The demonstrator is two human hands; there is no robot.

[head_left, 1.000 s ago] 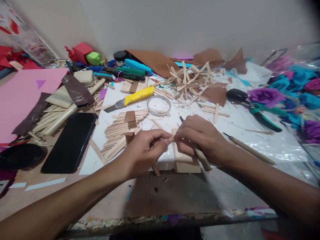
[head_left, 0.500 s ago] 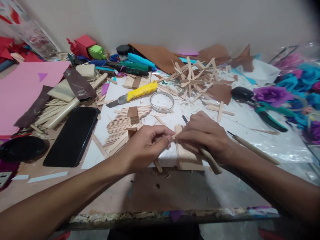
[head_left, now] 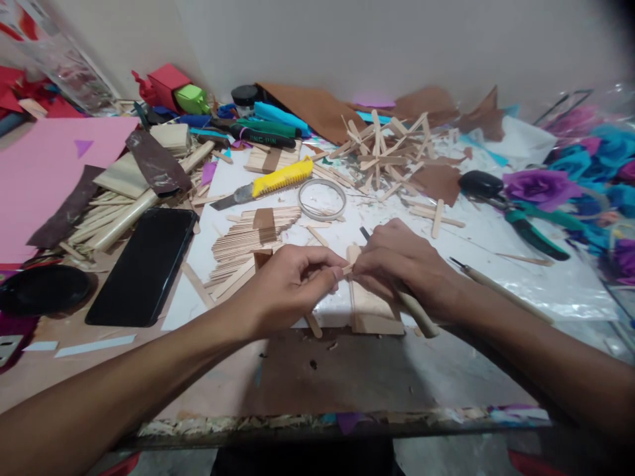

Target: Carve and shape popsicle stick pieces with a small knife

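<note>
My left hand (head_left: 285,291) is closed, pinching a thin wooden craft stick (head_left: 313,324) whose lower end pokes out below the fist. My right hand (head_left: 404,268) is closed on a wooden-handled craft knife (head_left: 419,317), its dark tip showing above the knuckles, and its fingers meet the same stick at the pinch point. Both hands hover over a small panel of glued sticks (head_left: 370,311) lying on the white sheet (head_left: 520,277). A fanned pile of sticks (head_left: 248,241) lies just left of the hands.
A black phone (head_left: 141,264) lies at the left, a yellow utility knife (head_left: 270,184) and a tape ring (head_left: 322,198) behind the hands. Loose sticks (head_left: 387,155), green pliers (head_left: 530,228), a second wooden-handled tool (head_left: 501,291), paper flowers (head_left: 540,188) and pink paper (head_left: 44,178) crowd the table.
Both hands stay joined on the stick, shifting only slightly. The camera view has drifted a little.
</note>
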